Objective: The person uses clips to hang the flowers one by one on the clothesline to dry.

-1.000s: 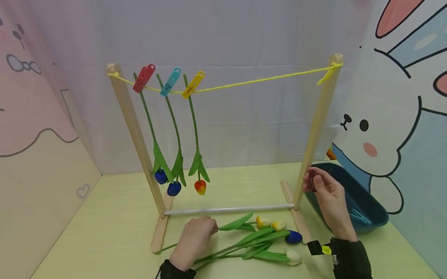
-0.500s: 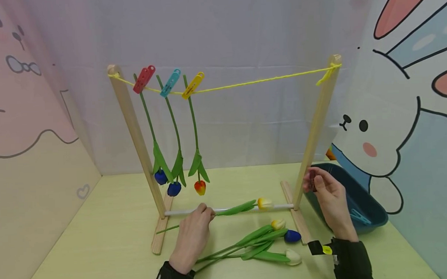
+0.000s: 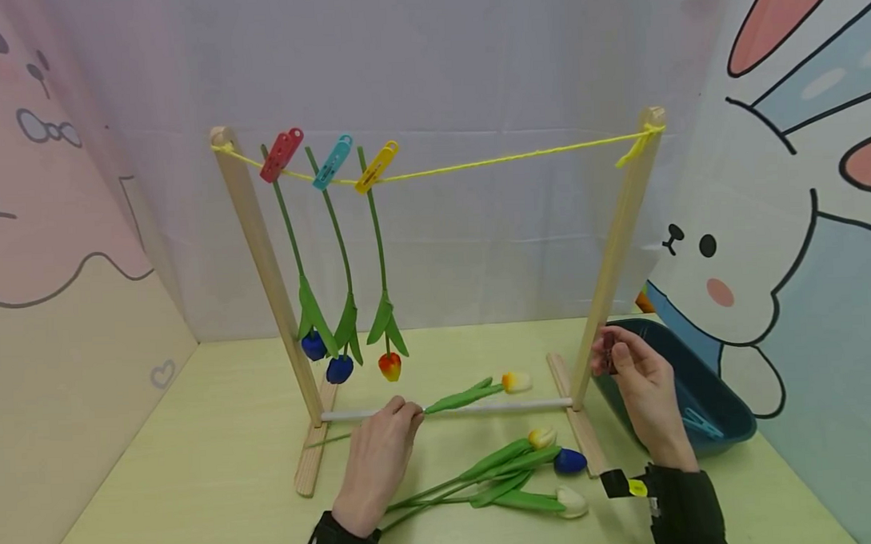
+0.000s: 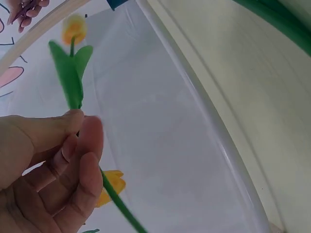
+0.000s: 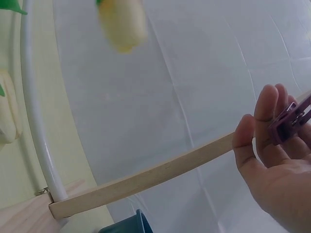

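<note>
My left hand (image 3: 384,458) pinches the green stem of a yellow-and-white artificial tulip (image 3: 516,382) between thumb and fingertips. In the left wrist view that tulip (image 4: 74,30) points away beyond the fingers, its stem trailing below. By the right post, my right hand (image 3: 639,385) holds a dark red clothespin (image 5: 290,121) in its curled fingers. Three tulips hang head down from a yellow string (image 3: 503,156): a red clothespin (image 3: 282,155) and a blue clothespin (image 3: 332,161) hold blue ones, a yellow clothespin (image 3: 377,167) a red-orange one.
Several tulips lie on the table in front, among them a blue tulip (image 3: 570,461) and a white tulip (image 3: 571,502). A wooden frame with a right post (image 3: 618,250) and a white crossbar (image 3: 455,410) stands behind. At right, a dark teal basin (image 3: 736,421) contains a light blue clothespin (image 3: 702,423).
My left hand has lifted the yellow-and-white tulip off the table, raising it toward the crossbar. My right hand stays in place with the dark red clothespin.
</note>
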Motion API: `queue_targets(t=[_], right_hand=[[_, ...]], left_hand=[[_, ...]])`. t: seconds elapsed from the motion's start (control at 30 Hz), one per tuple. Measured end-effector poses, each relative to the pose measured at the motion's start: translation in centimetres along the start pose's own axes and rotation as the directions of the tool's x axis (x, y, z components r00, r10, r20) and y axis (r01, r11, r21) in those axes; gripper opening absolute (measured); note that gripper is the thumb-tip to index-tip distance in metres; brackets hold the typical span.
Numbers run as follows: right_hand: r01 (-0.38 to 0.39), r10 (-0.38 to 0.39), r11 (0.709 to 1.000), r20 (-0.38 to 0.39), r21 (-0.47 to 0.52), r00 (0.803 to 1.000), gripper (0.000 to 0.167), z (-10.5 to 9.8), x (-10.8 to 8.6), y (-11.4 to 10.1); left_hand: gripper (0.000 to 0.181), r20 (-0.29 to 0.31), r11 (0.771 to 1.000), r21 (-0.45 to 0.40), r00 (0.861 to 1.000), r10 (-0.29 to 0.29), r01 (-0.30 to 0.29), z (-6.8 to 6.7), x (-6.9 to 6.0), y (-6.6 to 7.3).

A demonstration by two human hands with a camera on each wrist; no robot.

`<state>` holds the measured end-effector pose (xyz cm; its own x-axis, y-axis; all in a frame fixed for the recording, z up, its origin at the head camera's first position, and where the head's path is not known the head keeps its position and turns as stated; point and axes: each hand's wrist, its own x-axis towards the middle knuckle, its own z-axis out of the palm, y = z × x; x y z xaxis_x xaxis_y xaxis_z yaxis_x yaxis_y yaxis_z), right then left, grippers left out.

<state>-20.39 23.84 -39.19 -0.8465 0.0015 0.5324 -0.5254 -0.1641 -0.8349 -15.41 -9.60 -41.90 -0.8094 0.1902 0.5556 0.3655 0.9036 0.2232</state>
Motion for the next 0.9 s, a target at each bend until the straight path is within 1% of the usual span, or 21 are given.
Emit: queue_targets(t=[0.1, 0.27, 0.4, 0.53, 0.6, 0.7, 0.77, 0.9], right_hand=[[0.009, -0.01, 1.0, 0.009, 0.015, 1.0, 0.039, 0.0, 0.01, 0.03], [0.005, -0.005, 1.0, 0.007, -0.001, 1.0, 0.04, 0.0, 0.01, 0.01], [-0.007, 0.007, 1.0, 0.001, -0.017, 1.0, 0.041, 0.03, 0.01, -0.02], [-0.021, 0.021, 0.999, -0.009, -0.031, 1.0, 0.042, 0.06, -0.02, -0.07], [-0.024, 0.024, 0.999, -0.012, -0.039, 1.0, 0.042, 0.07, -0.03, -0.08], [-0.024, 0.024, 0.999, -0.013, -0.045, 1.0, 0.041, 0.08, -0.04, -0.08], [-0.022, 0.021, 0.999, -0.012, -0.047, 1.0, 0.041, 0.07, -0.04, -0.07], [-0.021, 0.021, 0.999, -0.016, -0.041, 1.0, 0.04, 0.04, -0.05, -0.05]], left_hand=[[0.008, -0.017, 1.0, 0.014, 1.0, -0.02, 0.021, -0.16, 0.02, 0.21], [0.009, -0.033, 0.998, 0.048, 0.999, -0.03, 0.031, -0.4, 0.01, 0.4], [0.009, -0.046, 0.998, 0.036, 0.998, -0.041, 0.043, -0.44, 0.01, 0.47], [0.01, -0.081, 0.999, 0.002, 0.996, -0.047, 0.047, -0.55, 0.08, 0.54], [0.009, -0.102, 0.999, -0.03, 0.994, -0.047, 0.044, -0.6, 0.11, 0.53], [0.006, -0.135, 0.994, -0.1, 0.99, -0.045, 0.032, -0.66, 0.13, 0.46], [0.005, -0.155, 0.987, -0.157, 0.987, -0.05, 0.025, -0.66, 0.19, 0.4], [0.007, -0.185, 0.966, -0.259, 0.981, -0.061, 0.011, -0.62, 0.38, 0.31]])
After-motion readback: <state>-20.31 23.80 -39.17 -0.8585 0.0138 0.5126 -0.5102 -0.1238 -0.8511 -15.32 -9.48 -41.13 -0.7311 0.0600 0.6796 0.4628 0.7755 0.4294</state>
